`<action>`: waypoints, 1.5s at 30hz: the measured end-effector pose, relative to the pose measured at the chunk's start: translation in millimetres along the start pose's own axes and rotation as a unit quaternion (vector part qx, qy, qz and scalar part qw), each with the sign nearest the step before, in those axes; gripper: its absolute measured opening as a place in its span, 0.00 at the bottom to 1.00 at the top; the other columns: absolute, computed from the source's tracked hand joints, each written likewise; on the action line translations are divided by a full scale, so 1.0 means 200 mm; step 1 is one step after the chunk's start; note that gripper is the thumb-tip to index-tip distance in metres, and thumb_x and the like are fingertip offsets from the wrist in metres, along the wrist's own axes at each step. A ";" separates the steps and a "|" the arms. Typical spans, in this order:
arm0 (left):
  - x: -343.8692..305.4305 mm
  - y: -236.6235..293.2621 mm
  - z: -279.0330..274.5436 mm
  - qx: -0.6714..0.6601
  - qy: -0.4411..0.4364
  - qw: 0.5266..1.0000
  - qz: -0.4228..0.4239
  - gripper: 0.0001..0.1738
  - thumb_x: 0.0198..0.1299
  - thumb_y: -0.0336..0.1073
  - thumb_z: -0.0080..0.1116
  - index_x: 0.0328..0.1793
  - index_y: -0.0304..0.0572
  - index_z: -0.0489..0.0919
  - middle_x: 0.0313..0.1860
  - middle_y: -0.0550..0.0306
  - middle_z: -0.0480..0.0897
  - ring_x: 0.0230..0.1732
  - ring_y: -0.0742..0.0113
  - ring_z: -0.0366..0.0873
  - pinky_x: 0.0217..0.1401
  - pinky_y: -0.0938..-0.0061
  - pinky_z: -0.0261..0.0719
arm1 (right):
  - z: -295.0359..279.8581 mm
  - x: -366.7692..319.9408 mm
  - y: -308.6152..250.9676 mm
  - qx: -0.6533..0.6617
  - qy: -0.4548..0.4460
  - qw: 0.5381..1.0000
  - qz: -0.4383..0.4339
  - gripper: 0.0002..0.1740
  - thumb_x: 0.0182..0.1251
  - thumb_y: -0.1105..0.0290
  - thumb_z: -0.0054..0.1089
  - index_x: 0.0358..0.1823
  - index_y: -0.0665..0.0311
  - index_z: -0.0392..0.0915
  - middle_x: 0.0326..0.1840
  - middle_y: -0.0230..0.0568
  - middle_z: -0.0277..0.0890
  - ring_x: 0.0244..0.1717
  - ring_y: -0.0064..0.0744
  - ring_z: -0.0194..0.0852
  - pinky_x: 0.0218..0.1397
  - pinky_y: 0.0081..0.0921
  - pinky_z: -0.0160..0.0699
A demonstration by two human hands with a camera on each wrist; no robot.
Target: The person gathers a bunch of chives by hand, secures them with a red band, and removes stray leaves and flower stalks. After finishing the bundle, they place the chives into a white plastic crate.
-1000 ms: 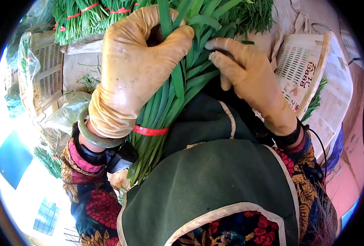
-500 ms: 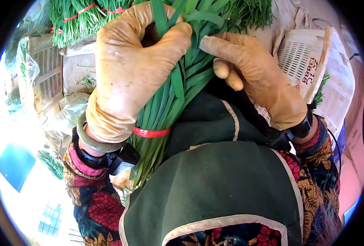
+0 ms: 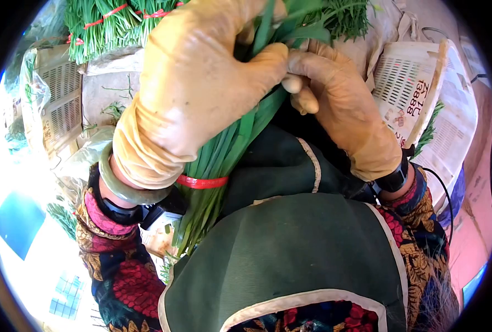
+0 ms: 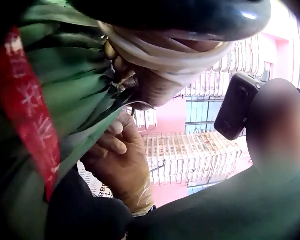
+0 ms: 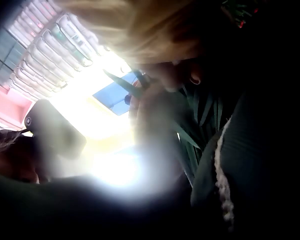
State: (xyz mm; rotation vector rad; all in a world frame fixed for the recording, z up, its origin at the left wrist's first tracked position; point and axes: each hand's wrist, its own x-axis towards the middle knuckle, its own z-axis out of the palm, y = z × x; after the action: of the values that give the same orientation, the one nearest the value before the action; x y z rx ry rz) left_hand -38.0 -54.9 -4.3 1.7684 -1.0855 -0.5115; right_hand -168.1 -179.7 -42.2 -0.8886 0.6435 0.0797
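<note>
A person in yellowish rubber gloves holds a bundle of chives [image 3: 224, 149] against their lap, over a dark green apron [image 3: 290, 254]. The chives are long, flat, bright green leaves, packed tight and running from the lower left, where the cut ends stick out past the apron's edge, up to the top of the head view. A red band [image 3: 202, 181] binds them near the cut ends. In the left wrist view the band [image 4: 32, 115] appears close up as a wide red strip across the leaves.

The left hand [image 3: 196, 94] is clamped round the middle of the bundle, fingers curled over it and the thumb pressed across the leaves. The right hand [image 3: 340, 105] meets it from the right. Its thumb and forefinger pinch leaves just beside the left thumb tip, and the other fingers are curled. The right wrist view is too blurred to add detail.

A green bangle [image 3: 127, 191] circles the left wrist. More tied chive bundles [image 3: 107, 22] lie at the top left. A white slatted basket [image 3: 406, 83] stands on the right.
</note>
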 end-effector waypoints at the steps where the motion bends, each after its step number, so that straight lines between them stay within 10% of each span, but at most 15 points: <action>1: 0.02 0.01 0.00 0.037 -0.009 0.999 0.025 0.15 0.50 0.20 0.64 0.46 0.36 0.79 0.34 0.56 0.76 0.31 0.72 0.75 0.33 0.78 0.74 | -0.01 0.00 0.00 0.005 -0.008 1.000 0.004 0.07 0.64 0.68 0.61 0.36 0.64 0.76 0.25 0.31 0.74 0.19 0.17 0.63 0.26 0.16 0.60; 9: 0.15 -0.02 -0.02 -0.190 -0.075 0.975 -0.086 0.06 0.57 0.18 0.57 0.36 0.37 0.80 0.26 0.68 0.78 0.29 0.82 0.73 0.30 0.83 0.73 | -0.02 -0.09 -0.01 -0.031 0.029 0.999 -0.005 0.09 0.66 0.68 0.59 0.43 0.64 0.76 0.31 0.32 0.76 0.28 0.21 0.71 0.34 0.18 0.64; 17: 0.08 0.04 0.01 -0.149 0.044 0.978 -0.142 0.10 0.56 0.23 0.66 0.44 0.38 0.81 0.34 0.66 0.81 0.34 0.81 0.76 0.37 0.84 0.76 | -0.05 -0.11 -0.02 -0.090 -0.018 0.993 -0.069 0.11 0.68 0.68 0.58 0.48 0.65 0.78 0.32 0.34 0.79 0.34 0.21 0.78 0.34 0.16 0.69; 26: -0.04 0.11 -0.16 0.238 0.016 0.960 0.144 0.41 0.44 0.36 0.78 0.65 0.38 0.70 0.57 0.52 0.76 0.56 0.65 0.73 0.60 0.69 0.73 | -0.03 -0.07 -0.02 -0.099 -0.029 0.989 -0.102 0.08 0.69 0.68 0.61 0.45 0.62 0.78 0.34 0.30 0.79 0.26 0.14 0.75 0.30 0.09 0.67; 31: -0.24 0.18 -0.18 0.265 -0.096 0.959 -0.014 0.63 0.36 0.48 0.78 0.78 0.39 0.53 0.74 0.44 0.63 0.75 0.50 0.58 0.76 0.60 0.57 | -0.06 -0.07 -0.03 -0.087 -0.039 0.992 -0.086 0.09 0.69 0.69 0.58 0.47 0.65 0.77 0.33 0.32 0.78 0.27 0.17 0.75 0.29 0.12 0.66; 45: -0.39 0.14 -0.07 -0.013 0.033 0.981 -0.190 0.61 0.48 0.45 0.76 0.80 0.41 0.46 0.73 0.41 0.61 0.73 0.54 0.59 0.75 0.63 0.59 | -0.04 -0.21 -0.09 -0.198 -0.123 0.915 -0.330 0.13 0.68 0.69 0.61 0.45 0.73 0.76 0.41 0.55 0.79 0.33 0.32 0.81 0.33 0.19 0.79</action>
State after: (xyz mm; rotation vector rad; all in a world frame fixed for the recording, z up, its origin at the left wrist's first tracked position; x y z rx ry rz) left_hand -80.1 14.2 17.0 1.9640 -0.6911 -0.6870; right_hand -200.1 -190.1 -10.4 -1.4251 0.0620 -0.2929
